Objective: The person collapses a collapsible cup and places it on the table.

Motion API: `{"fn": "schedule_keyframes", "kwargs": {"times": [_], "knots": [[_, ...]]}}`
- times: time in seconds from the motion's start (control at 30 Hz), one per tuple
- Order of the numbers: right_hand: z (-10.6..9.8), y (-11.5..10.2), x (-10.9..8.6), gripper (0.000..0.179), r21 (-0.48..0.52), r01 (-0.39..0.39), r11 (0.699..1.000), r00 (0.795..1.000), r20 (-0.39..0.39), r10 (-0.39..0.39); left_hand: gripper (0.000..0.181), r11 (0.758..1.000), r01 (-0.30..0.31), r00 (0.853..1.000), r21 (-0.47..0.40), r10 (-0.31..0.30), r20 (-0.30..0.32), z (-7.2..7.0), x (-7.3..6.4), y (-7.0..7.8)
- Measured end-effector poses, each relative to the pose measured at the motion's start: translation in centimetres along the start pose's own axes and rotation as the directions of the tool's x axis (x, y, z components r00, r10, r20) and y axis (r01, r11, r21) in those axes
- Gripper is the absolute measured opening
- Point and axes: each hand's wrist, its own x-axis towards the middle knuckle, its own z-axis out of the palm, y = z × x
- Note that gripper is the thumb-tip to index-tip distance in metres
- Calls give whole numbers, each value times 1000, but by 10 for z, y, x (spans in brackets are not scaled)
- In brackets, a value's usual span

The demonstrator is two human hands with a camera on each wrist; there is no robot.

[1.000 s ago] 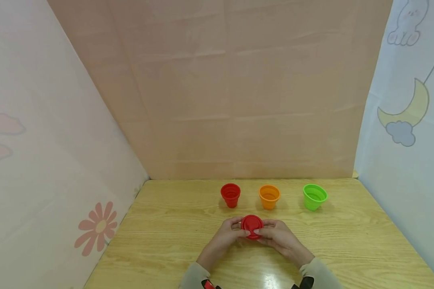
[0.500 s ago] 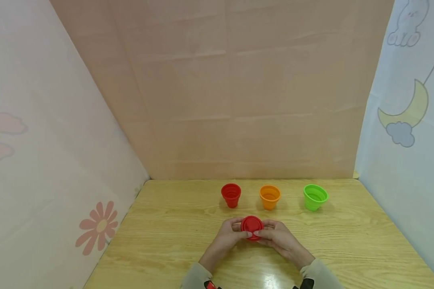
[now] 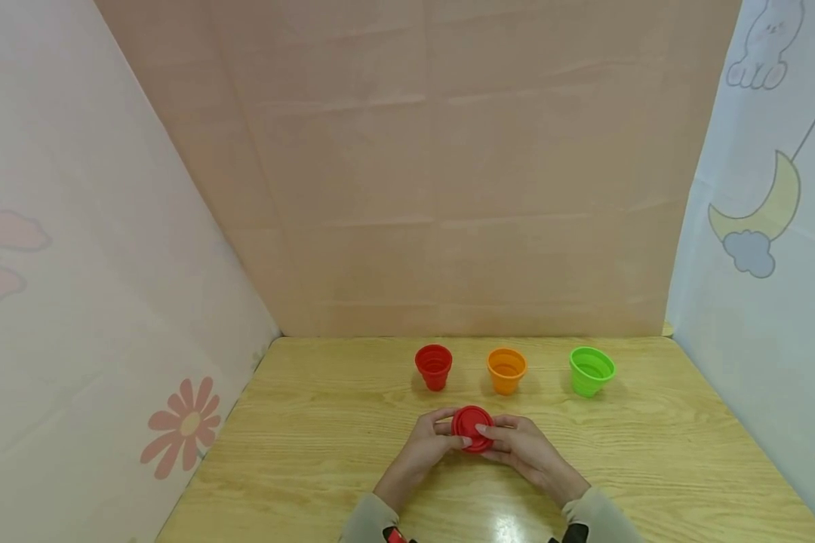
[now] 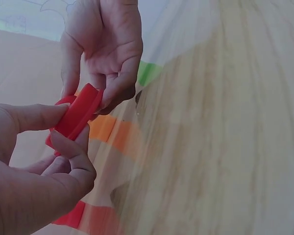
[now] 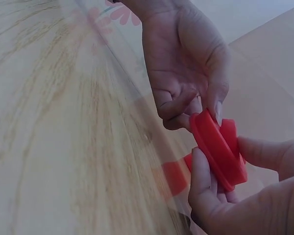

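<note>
Both hands are gripping one object between them. The left hand (image 3: pixel 429 443) is pinching the red round piece (image 3: pixel 466 421) from its left side, its thumb lying over the near edge. The right hand (image 3: pixel 524 451) is pinching the same piece from its right side, its thumb lying on the face and reaching further in than the left thumb. The other fingers of both hands are supporting the rim and the underside, partly hidden in the head view.

The piece is sitting directly between the two sets of fingertips, touching both. Both wrist views are showing it edge-on and tilted, with a thick rim and a smaller part standing out from one side. It is being held clear of the table (image 3: pixel 299 430), which is lying below the grip.

Just beyond the grip, three cups are standing upright in a row with their mouths facing up, well apart from one another. The red cup (image 3: pixel 435 368) is standing beyond and slightly left of the grip; the orange cup (image 3: pixel 506 369) is standing beyond and slightly right; the green cup (image 3: pixel 591 371) is standing furthest to the right.

On the near side of the grip, pale sleeves (image 3: pixel 603 519) are covering both forearms. Further out, a beige backdrop (image 3: pixel 414 188) is rising behind the cups. To the grip's left, a white panel (image 3: pixel 109 264) is carrying a red flower print (image 3: pixel 182 428); to its right, another panel is showing a yellow moon (image 3: pixel 777 204).
</note>
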Motion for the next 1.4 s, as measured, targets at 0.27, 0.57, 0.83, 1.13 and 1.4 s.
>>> {"fn": "schedule_keyframes", "kwargs": {"times": [0.27, 0.57, 0.83, 1.13, 1.4], "knots": [[1, 3, 1, 55, 10, 8, 1000, 1000, -13, -8, 59, 1000, 6, 1000, -14, -6, -25, 2, 0, 0], [2, 5, 0, 52, 36, 2, 999, 1000, -17, -1, 60, 1000, 17, 996, -2, -17, -86, 5, 2, 0], [3, 2, -1, 45, 59, -1, 998, 1000, 3, 0, 58, 999, 38, 991, 27, -34, -130, 8, 2, 1], [2, -2, -4, 37, 74, 6, 997, 1000, 20, -7, 55, 998, 47, 999, 48, -46, -22, 5, -1, 3], [-1, 1, -5, 28, 57, -2, 998, 1000, -2, 2, 47, 998, 46, 998, 35, -48, 50, -4, -6, 5]]}}
